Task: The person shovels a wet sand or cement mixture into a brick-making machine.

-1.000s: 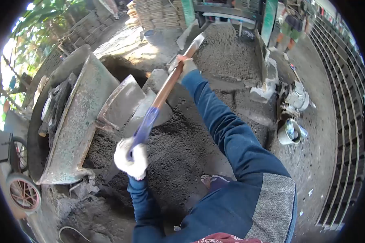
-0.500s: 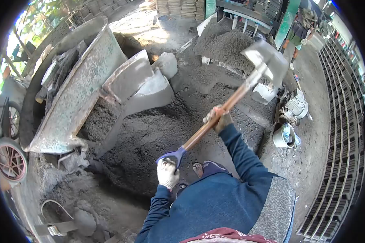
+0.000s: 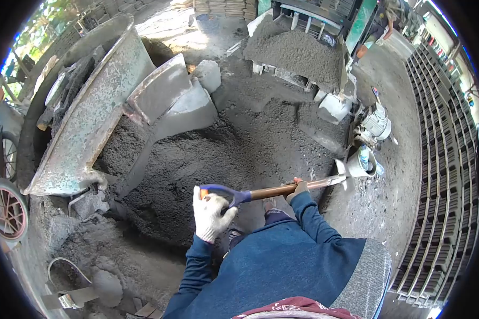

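A shovel (image 3: 271, 192) lies nearly level in front of my body. My left hand (image 3: 212, 213), in a pale knit glove, is closed on its blue and orange end grip. My right hand (image 3: 299, 188) wraps round the wooden shaft close to the metal end. The blade (image 3: 341, 171) shows almost edge-on at the right, beside a white bucket (image 3: 360, 164). Ahead of the shovel spreads a heap of dark, damp-looking mix (image 3: 186, 165). A second heap of mix (image 3: 298, 56) rests on a machine's tray at the back.
A large tilted mixer drum (image 3: 98, 101) stands at the left, with a wheel (image 3: 8, 207) near it. A motor (image 3: 377, 125) sits beyond the bucket. Racks of dark blocks (image 3: 436, 212) line the right side. Another person (image 3: 380, 26) is at the far right back.
The shovel blade has swung from the far heap down and back towards me at the right. The shaft has turned from slanted to nearly level; both hands keep their hold.
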Tool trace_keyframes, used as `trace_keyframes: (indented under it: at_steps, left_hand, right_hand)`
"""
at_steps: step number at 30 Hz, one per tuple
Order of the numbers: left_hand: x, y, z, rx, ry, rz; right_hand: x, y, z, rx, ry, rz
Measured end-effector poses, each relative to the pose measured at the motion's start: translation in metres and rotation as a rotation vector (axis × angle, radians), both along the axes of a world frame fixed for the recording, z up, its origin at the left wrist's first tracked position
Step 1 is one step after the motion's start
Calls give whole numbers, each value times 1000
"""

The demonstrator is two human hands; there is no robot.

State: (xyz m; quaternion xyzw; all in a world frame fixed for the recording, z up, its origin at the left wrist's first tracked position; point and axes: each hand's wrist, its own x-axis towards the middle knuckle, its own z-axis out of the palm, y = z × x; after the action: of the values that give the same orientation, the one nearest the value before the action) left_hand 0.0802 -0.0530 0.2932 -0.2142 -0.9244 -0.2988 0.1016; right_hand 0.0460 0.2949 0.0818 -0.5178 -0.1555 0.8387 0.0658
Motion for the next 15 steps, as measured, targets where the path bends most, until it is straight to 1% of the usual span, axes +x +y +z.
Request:
trace_keyframes:
  at_steps: [2, 6, 8, 9, 10, 11, 12, 13, 14, 15]
  left_hand:
    - [-23, 28, 22, 40, 63, -65]
    - [-66, 95, 43, 131, 55, -218]
    - [-80, 131, 50, 145, 36, -256]
    - [-86, 151, 53, 172, 65, -263]
    - [-93, 167, 54, 196, 95, -271]
    - [-100, 175, 58, 256, 104, -307]
    - [-108, 182, 56, 321, 86, -272]
    - [-116, 187, 55, 386, 68, -236]
    - [-122, 191, 53, 452, 52, -199]
    - [-119, 191, 50, 374, 65, -114]
  right_hand:
    - [-4, 14, -15, 32, -38, -70]
    - [-17, 72, -87, 77, -182, 19]
    - [-27, 98, -112, -27, -209, 85]
    - [-32, 103, -110, -85, -231, 114]
    - [-40, 108, -109, -66, -250, 134]
    - [-46, 107, -92, -47, -269, 154]
    - [-50, 110, -88, -31, -292, 175]
    - [-58, 110, -91, -63, -260, 264]
    - [-69, 113, -111, -95, -226, 353]
    - [-80, 114, -115, -126, -188, 443]
